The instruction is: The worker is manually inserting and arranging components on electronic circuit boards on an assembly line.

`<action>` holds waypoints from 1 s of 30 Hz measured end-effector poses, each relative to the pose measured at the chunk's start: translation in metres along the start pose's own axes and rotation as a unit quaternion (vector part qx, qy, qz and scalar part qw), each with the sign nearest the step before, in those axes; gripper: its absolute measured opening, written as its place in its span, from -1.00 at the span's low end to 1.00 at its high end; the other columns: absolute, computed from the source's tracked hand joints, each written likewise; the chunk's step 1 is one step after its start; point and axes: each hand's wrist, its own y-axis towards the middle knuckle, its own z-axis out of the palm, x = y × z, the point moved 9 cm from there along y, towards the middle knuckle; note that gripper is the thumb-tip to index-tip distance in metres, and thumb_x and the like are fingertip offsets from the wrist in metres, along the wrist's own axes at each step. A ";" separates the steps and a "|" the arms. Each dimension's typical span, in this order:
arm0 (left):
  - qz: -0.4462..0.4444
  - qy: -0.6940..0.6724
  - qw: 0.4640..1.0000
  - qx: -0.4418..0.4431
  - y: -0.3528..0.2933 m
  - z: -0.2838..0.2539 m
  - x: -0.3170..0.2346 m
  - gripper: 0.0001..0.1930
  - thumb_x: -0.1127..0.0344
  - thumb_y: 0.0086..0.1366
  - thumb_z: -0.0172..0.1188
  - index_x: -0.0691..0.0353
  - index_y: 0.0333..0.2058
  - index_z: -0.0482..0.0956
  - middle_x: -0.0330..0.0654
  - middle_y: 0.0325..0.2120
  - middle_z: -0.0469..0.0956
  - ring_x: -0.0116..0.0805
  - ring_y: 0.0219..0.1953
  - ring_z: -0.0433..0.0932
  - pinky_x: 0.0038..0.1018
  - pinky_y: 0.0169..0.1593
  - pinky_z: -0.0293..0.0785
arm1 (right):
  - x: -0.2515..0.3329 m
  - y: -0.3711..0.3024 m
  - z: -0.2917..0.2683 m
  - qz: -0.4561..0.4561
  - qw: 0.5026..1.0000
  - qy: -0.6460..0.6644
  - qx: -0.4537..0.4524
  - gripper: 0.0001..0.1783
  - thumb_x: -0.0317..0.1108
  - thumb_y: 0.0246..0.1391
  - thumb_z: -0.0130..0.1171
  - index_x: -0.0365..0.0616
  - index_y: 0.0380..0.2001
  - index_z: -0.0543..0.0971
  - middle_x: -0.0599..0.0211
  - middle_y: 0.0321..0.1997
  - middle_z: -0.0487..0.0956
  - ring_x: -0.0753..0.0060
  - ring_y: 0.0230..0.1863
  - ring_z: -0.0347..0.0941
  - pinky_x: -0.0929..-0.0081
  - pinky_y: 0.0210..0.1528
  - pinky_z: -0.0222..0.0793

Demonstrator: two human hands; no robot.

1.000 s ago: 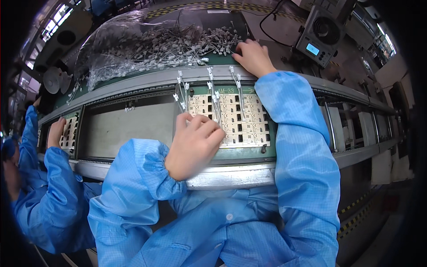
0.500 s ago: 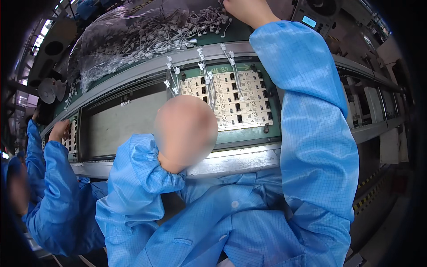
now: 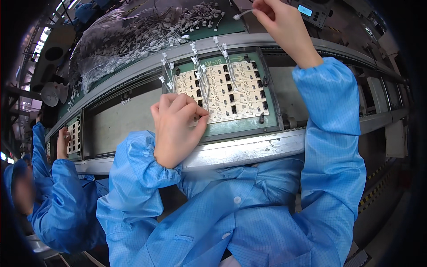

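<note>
My right hand (image 3: 278, 20) is raised at the upper right, fingers pinched on a short white connector cable (image 3: 242, 15) whose plug end points left. Below, my left hand (image 3: 178, 127) lies over the lower left corner of a panel of cream circuit boards (image 3: 247, 95). Its thumb and forefinger meet close to the lower end of a white cable; whatever is between them is too small to make out. Several white cables (image 3: 229, 66) lie across the panel, their plugs hanging over its far edge. The panel sits in a green fixture (image 3: 231, 129).
A metal rail (image 3: 249, 149) runs along the near side of the conveyor line. Beyond the far rail, a clear plastic bag (image 3: 102, 49) holds a heap of white cables (image 3: 178, 31). A device with a lit screen (image 3: 305, 10) stands upper right. At left a co-worker's hand (image 3: 62, 142) touches another panel.
My right hand has moved right from beside the cable heap, and a cable now shows in its fingers. My left hand, blurred before, now shows clearly in much the same place. The view has shifted slightly.
</note>
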 end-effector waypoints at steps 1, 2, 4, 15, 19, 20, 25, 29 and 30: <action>0.011 0.012 1.000 -0.006 0.000 -0.001 -0.004 -0.93 0.39 0.02 0.34 0.06 -0.47 0.66 -0.39 -0.37 0.50 -0.23 -0.07 0.39 -0.25 0.03 0.14 | -0.001 -0.006 -0.004 0.003 1.000 -0.002 -0.002 -0.89 -0.49 0.10 0.21 -0.31 -0.34 0.52 0.03 -0.49 0.58 0.15 -0.42 0.59 0.38 -0.37 0.45; 0.021 0.025 0.999 -0.012 0.000 -0.002 -0.008 -0.93 0.40 0.02 0.34 0.06 -0.48 0.66 -0.40 -0.39 0.51 -0.23 -0.08 0.40 -0.25 0.03 0.14 | -0.006 -0.013 -0.006 0.021 1.000 0.011 -0.001 -0.89 -0.50 0.09 0.21 -0.31 -0.33 0.52 0.07 -0.49 0.58 0.23 -0.44 0.58 0.42 -0.37 0.45; 0.016 0.012 1.000 0.000 0.000 -0.002 -0.007 -0.91 0.41 0.02 0.35 0.07 -0.45 0.67 -0.38 -0.38 0.52 -0.23 -0.08 0.39 -0.28 0.04 0.13 | -0.013 -0.021 -0.009 0.041 0.999 0.023 -0.001 -0.89 -0.51 0.09 0.21 -0.32 -0.33 0.53 0.11 -0.49 0.59 0.30 -0.45 0.57 0.45 -0.36 0.45; 0.037 0.041 0.998 -0.006 -0.001 -0.008 -0.015 -0.88 0.44 0.02 0.37 0.07 -0.41 0.70 -0.37 -0.37 0.52 -0.23 -0.07 0.38 -0.32 0.05 0.14 | -0.018 -0.032 -0.005 0.072 0.996 0.049 0.020 -0.90 -0.51 0.09 0.21 -0.32 -0.32 0.55 0.13 -0.48 0.60 0.36 -0.43 0.57 0.46 -0.34 0.46; 0.060 0.046 0.997 0.008 0.002 -0.008 -0.017 -0.90 0.42 0.01 0.36 0.06 -0.45 0.68 -0.40 -0.38 0.52 -0.23 -0.08 0.41 -0.23 0.04 0.17 | -0.019 -0.033 -0.006 0.090 0.995 0.046 0.023 -0.90 -0.51 0.08 0.21 -0.32 -0.32 0.55 0.12 -0.47 0.60 0.34 -0.41 0.58 0.45 -0.33 0.46; 0.059 0.043 0.997 0.014 0.001 -0.008 -0.016 -0.91 0.41 0.01 0.36 0.06 -0.45 0.68 -0.40 -0.38 0.52 -0.23 -0.08 0.41 -0.22 0.04 0.17 | -0.019 -0.032 -0.005 0.090 0.994 0.048 0.026 -0.90 -0.51 0.09 0.21 -0.31 -0.32 0.55 0.12 -0.46 0.61 0.34 -0.41 0.58 0.45 -0.33 0.46; 0.087 0.083 0.993 0.014 -0.004 -0.009 -0.027 -0.91 0.37 0.05 0.35 0.06 -0.40 0.71 -0.40 -0.33 0.53 -0.23 -0.04 0.40 -0.19 0.04 0.18 | -0.028 -0.038 0.004 0.075 0.996 0.009 0.054 -0.84 -0.33 0.18 0.20 -0.17 -0.23 0.59 0.32 -0.38 0.62 0.42 -0.35 0.56 0.47 -0.25 0.47; 0.100 0.105 0.989 0.040 -0.008 -0.011 -0.027 -0.86 0.30 0.09 0.35 0.04 -0.33 0.74 -0.37 -0.23 0.53 -0.19 0.00 0.38 -0.18 0.06 0.18 | -0.019 -0.045 0.008 0.100 0.987 0.102 0.075 -0.86 -0.41 0.18 0.24 -0.21 -0.21 0.59 0.45 -0.37 0.60 0.65 -0.32 0.49 0.64 -0.22 0.42; 0.099 0.106 0.989 0.038 -0.008 -0.013 -0.027 -0.86 0.30 0.09 0.35 0.04 -0.33 0.74 -0.37 -0.23 0.53 -0.19 0.00 0.38 -0.18 0.06 0.18 | -0.016 -0.047 0.006 0.100 0.985 0.121 0.070 -0.85 -0.42 0.18 0.24 -0.22 -0.20 0.60 0.44 -0.34 0.61 0.64 -0.30 0.51 0.65 -0.19 0.42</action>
